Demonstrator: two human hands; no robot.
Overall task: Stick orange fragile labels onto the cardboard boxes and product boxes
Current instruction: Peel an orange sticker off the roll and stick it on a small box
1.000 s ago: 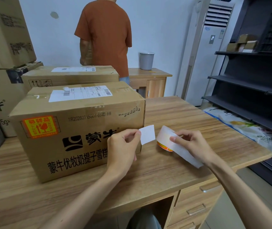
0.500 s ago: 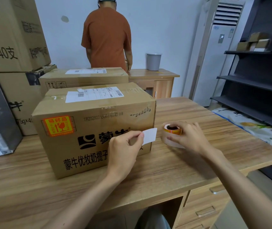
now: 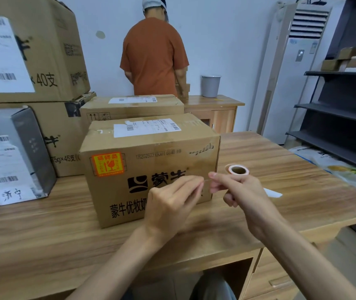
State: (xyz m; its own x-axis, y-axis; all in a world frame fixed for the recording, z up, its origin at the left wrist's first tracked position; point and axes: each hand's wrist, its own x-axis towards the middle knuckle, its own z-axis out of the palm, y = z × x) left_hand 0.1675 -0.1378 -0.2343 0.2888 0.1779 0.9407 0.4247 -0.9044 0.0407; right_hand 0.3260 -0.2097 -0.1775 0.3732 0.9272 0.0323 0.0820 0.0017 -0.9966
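I've parked the orange label roll (image 3: 237, 170) on the wooden worktop (image 3: 43, 245) beside the brown cardboard box (image 3: 151, 156). My right hand (image 3: 243, 191) now joins my left hand (image 3: 171, 205), both pinching the peeled label (image 3: 206, 180), ready to stick.

Left hand (image 3: 170, 206) and right hand (image 3: 244, 195) meet, fingers (image 3: 194, 185) pinching.
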